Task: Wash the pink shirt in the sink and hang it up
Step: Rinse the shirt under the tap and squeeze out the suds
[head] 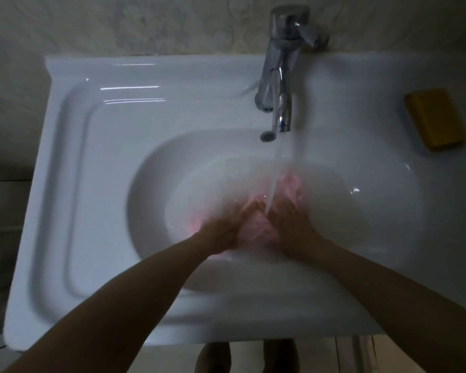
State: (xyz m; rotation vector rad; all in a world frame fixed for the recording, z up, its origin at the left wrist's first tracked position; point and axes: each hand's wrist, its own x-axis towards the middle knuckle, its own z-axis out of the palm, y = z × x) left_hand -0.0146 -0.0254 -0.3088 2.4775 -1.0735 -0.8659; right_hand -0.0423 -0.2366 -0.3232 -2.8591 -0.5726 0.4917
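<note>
- The pink shirt (256, 231) is lying bunched at the bottom of the sink (92, 184) bowl, under water running from the tap (280, 84).
- The left hand (223, 230) is gripping a fold, fingers curled; the right hand (293, 224) is pressing on it, fingers fairly straight.
- Bare bowl is lying open either side of the hands; a yellow block (436, 118) is sitting on the right ledge, well apart.
- Blur is smearing the fingertips, and the hands are covering much of the shirt.
</note>
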